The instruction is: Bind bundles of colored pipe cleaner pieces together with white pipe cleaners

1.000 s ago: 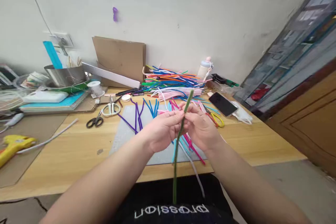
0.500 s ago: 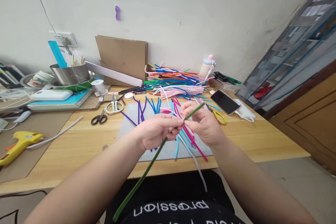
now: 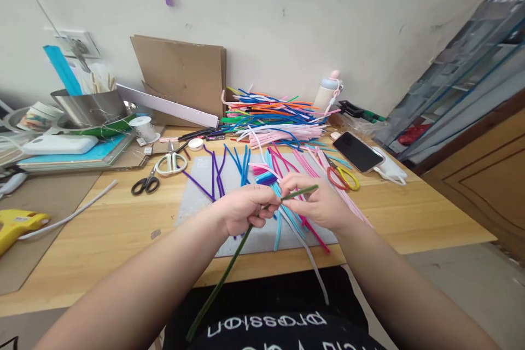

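Green and fuzzy, a long pipe cleaner [image 3: 225, 270] slants from the lap up to both hands, held above the grey mat [image 3: 192, 213] at the table's [image 3: 102, 229] near edge. The left hand [image 3: 245, 211] is closed around its upper part. The right hand [image 3: 322, 205] pinches its top end between thumb and fingers. Coloured pipe cleaners [image 3: 270, 115] lie piled behind, with white-handled scissors [image 3: 171, 163] to the left and a phone [image 3: 357, 151] to the right.

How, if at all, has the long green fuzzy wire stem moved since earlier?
Yes. Green stem tilted over; its top dropped from the coloured pile to above the grey mat.
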Tool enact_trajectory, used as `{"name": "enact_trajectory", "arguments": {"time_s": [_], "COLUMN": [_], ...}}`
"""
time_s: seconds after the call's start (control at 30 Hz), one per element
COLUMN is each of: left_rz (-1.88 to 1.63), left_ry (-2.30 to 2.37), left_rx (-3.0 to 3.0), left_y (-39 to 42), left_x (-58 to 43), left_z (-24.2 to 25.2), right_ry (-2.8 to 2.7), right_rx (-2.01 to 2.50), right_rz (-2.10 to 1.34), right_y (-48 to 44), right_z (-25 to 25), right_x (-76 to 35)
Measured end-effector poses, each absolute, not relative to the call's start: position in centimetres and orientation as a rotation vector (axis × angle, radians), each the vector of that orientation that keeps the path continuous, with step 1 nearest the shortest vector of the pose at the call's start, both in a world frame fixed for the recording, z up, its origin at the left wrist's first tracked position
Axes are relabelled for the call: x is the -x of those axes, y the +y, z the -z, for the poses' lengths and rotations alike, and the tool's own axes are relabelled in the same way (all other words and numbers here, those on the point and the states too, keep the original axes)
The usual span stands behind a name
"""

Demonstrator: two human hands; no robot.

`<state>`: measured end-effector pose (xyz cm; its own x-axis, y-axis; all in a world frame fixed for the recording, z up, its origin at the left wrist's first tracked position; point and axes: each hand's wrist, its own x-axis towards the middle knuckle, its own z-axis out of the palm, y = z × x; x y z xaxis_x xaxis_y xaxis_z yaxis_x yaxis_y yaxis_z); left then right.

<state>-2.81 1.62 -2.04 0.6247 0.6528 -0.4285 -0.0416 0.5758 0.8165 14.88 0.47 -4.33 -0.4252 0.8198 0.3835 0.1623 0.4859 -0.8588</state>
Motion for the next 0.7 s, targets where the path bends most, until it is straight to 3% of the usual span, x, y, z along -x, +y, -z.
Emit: {"name": "enact_trajectory", "arguments": {"time_s": [0.13,0.27,0.37,0.7], "left_rz": [-0.499,-0.521,-0.528,-0.571], "left_ry": [0.816,0.825,0.811,0.815], "left_rx": [-0.811,-0.781,-0.755,-0.828], "left_y": [2.3,3.0,3.4,3.5], "left_x": [2.6,2.8,3.0,3.9], "left_z": [2.7,3.2,3.7,4.2], "right_ry": [-1.898,-1.677,-1.629,-1.607], "right_rx": [1.208,2.075,2.411,2.495], "right_rz": [-0.901,-0.205,-0.157,-0.286], "right_y": [2.3,6.0,8.3,10.2], "right_z": [5.7,8.0,9.6,9.7], "right_x": [-17.4,-23.7,-28.4,-31.4]}}
